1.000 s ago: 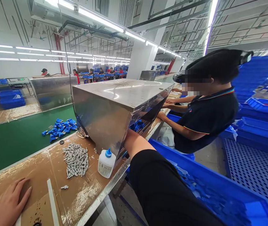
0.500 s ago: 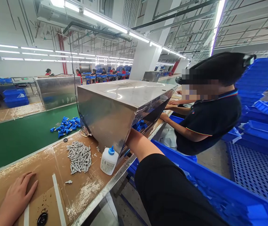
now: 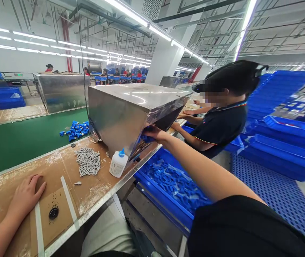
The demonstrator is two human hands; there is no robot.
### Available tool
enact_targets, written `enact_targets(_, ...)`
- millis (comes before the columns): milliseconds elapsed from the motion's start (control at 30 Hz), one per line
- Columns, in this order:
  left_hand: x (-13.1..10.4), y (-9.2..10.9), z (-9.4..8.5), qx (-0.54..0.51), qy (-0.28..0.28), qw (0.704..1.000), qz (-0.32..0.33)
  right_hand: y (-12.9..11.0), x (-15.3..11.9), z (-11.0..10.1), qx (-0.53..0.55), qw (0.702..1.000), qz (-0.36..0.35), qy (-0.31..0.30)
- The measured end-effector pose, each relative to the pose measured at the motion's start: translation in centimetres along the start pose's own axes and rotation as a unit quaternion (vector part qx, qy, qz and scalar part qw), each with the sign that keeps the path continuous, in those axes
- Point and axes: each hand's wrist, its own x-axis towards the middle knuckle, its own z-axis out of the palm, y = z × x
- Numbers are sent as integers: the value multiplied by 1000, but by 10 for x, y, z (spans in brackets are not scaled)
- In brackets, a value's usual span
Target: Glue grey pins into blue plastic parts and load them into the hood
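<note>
My left hand [image 3: 26,192] lies on the brown cardboard-covered bench [image 3: 58,160], fingers spread and holding nothing. Near it is a small black round dish [image 3: 53,213] between two white tape strips. My right hand [image 3: 154,133] is at the open side of a metal box [image 3: 115,114], its fingers curled over blue plastic parts [image 3: 147,138]; the fingertips are partly hidden. A pile of small grey-white parts [image 3: 87,161] sits mid-bench, with one loose part [image 3: 78,183] in front. A white bottle with a blue cap [image 3: 118,164] stands against the box.
Below my right arm is a blue bin [image 3: 174,178] full of blue parts. More blue parts [image 3: 75,130] lie on the green belt [image 3: 29,142]. A co-worker [image 3: 219,117] sits beyond the box. Blue crates [image 3: 283,153] are stacked at the right.
My right hand has come back toward the box's opening and now shows, with blue parts at its fingers. The view has shifted, uncovering the bin below. My left hand stays on the bench.
</note>
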Motion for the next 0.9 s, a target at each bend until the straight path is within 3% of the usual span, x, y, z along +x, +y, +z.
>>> enact_targets(100,1,-2,0,-6,-6,1000,-8,17,-52,-24,27,996,80,-30)
enact_targets(167,2,-3,-1,-23,-2,1000,-6,20,-92,-27,45,990,121,-56)
enact_targets(267,1,-3,-3,-102,47,994,16,10,-142,-4,65,982,141,-109)
enact_targets(367,-2,-7,-5,-214,141,966,35,-10,-173,46,60,970,143,-188)
enact_targets(500,-7,-31,-14,-367,191,908,-58,-51,-182,148,71,942,72,-319)
enact_targets(700,-63,-81,-33,-427,247,859,-133,-119,-166,353,100,856,-34,-506)
enact_targets(833,-90,-95,-37,-522,253,803,-137,-141,-166,476,-16,824,-103,-557)
enact_targets(900,-90,-96,-41,-521,231,812,-131,-146,-173,522,-95,809,-208,-542)
